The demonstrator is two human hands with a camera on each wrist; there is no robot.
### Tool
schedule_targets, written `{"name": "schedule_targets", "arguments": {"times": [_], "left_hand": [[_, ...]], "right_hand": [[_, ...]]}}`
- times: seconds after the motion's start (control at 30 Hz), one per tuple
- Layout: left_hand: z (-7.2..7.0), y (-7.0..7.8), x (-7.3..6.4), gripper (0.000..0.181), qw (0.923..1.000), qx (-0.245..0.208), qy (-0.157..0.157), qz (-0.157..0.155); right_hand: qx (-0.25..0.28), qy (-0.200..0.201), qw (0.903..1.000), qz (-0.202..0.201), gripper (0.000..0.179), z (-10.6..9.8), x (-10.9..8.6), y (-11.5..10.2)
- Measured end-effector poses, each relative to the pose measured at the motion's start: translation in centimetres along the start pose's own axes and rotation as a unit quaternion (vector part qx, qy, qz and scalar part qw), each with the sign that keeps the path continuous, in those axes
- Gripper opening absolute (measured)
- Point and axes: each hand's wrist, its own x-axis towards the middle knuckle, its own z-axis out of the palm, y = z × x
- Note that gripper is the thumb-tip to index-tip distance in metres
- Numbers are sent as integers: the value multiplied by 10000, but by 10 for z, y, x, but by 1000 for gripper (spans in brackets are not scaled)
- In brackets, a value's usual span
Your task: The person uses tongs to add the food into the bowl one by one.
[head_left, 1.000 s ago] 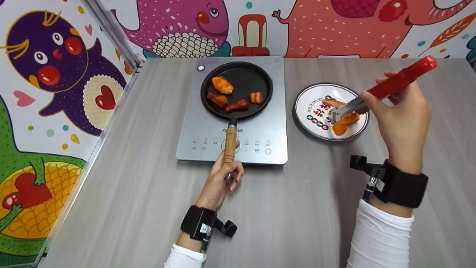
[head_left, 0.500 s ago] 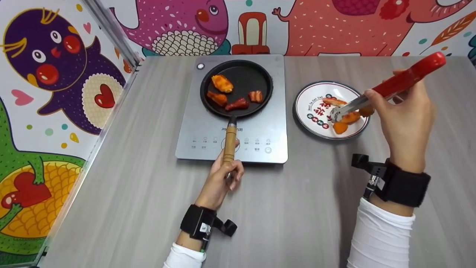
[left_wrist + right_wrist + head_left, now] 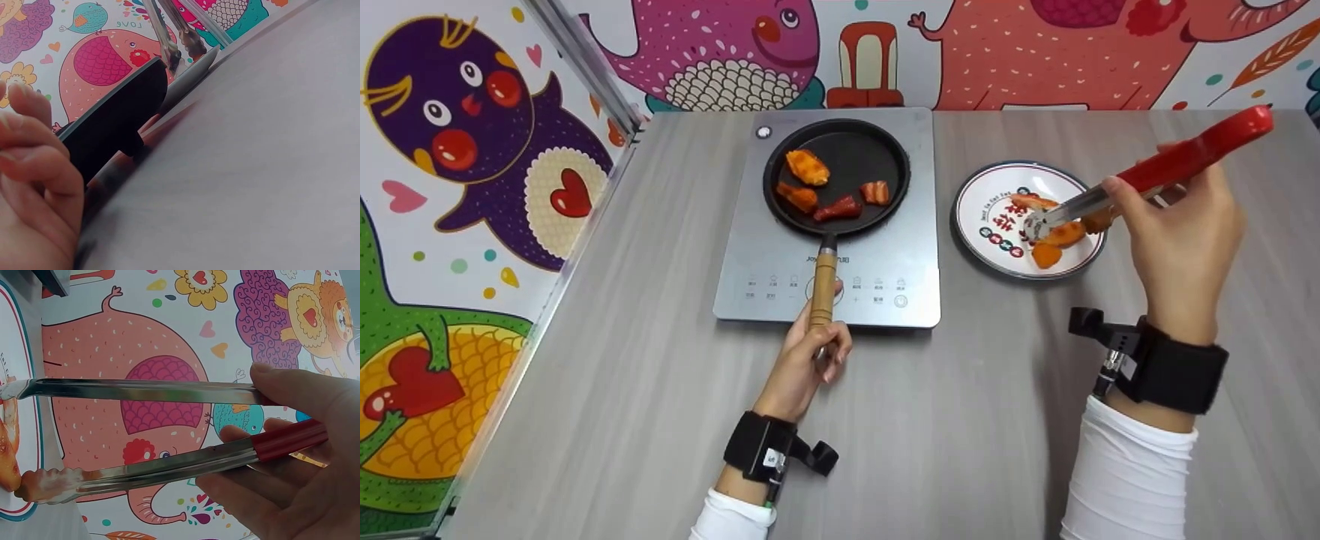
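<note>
My left hand (image 3: pixel 806 364) grips the wooden handle (image 3: pixel 825 289) of a black frying pan (image 3: pixel 870 159). In the pan lie an orange chicken wing (image 3: pixel 808 167), a smaller orange piece (image 3: pixel 797 197), a dark red meat piece (image 3: pixel 838 209) and a streaky pork piece (image 3: pixel 875 193). My right hand (image 3: pixel 1192 232) holds red-handled tongs (image 3: pixel 169 471), thumb on one arm and fingers under the other. Their arms stand spread over a white plate (image 3: pixel 1020 267), tips beside orange food pieces (image 3: pixel 1065 235). A pale orange strip (image 3: pixel 1033 201) lies behind the tips.
The pan stands on a silver induction cooker (image 3: pixel 885 262) with touch controls along its front. The plate sits to the cooker's right on the grey wood-grain table (image 3: pixel 945 420). Cartoon-printed panels (image 3: pixel 1035 52) bound the table at the back and left.
The red end of the tongs has swung slightly right with my right hand, while the tips stay over the plate. My left hand keeps its grip on the pan handle.
</note>
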Motion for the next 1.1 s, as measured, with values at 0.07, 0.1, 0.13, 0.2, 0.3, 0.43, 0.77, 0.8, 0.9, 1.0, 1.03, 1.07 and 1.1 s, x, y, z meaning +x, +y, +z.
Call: {"name": "schedule_targets", "arguments": {"times": [0.07,0.1,0.13,0.2,0.3,0.43,0.77,0.8,0.9,1.0,1.03,1.07,1.1], "left_hand": [[0,0,0,61,10000,7,12,0],[1,0,0,61,10000,9,24,-8],[1,0,0,61,10000,5,28,-12],[1,0,0,61,10000,-21,34,-33],[1,0,1,61,10000,-69,18,-51],[1,0,1,61,10000,-85,13,-44],[1,0,0,61,9999,-8,126,-87],[1,0,0,61,9999,-7,111,-86],[0,0,0,61,10000,-31,57,-71],[0,0,0,62,10000,-42,25,-46],[0,0,0,62,10000,-48,25,-39],[0,0,1,62,10000,-67,20,-40],[0,0,1,62,10000,-78,15,-40]], "right_hand": [[7,31,10000,-65,53,0,0,0],[33,27,10000,-67,53,0,0,0],[54,16,10000,-62,53,0,0,0],[47,3,10000,-29,54,0,-1,0],[76,-33,10000,19,54,0,-1,-1],[68,-10,10000,-15,53,0,-2,-2],[520,434,9974,-236,40,2,-2,-4],[548,400,9974,-247,40,2,-2,-4],[564,274,9975,-326,40,3,0,-3],[488,198,9978,-401,41,5,1,-3],[468,182,9979,-405,41,5,2,-3],[447,179,9980,-409,41,5,2,-3],[398,186,9981,-421,41,6,2,-2]]}}
